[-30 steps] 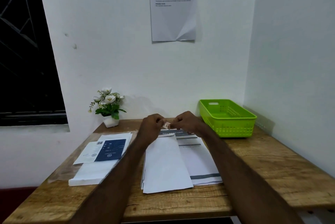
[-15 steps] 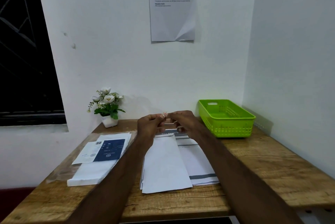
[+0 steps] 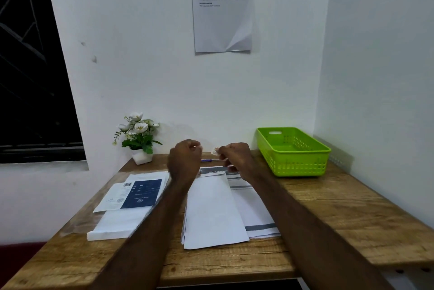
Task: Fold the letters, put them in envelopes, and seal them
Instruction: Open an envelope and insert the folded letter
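At the left of the surface (image 3: 352,207) lies my stack of envelopes (image 3: 122,219), its print too small to read. My left hand (image 3: 184,160) is curled; whether its grip holds anything I cannot tell. Below lies the white envelope (image 3: 211,212), covering most of the letter (image 3: 253,207). My right hand (image 3: 237,157) pinches a small pale scrap (image 3: 215,150), too blurred to identify.

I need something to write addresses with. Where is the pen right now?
In the head view the pen lies on the table near the back wall, between the two raised hands, just beyond the stack of letters.
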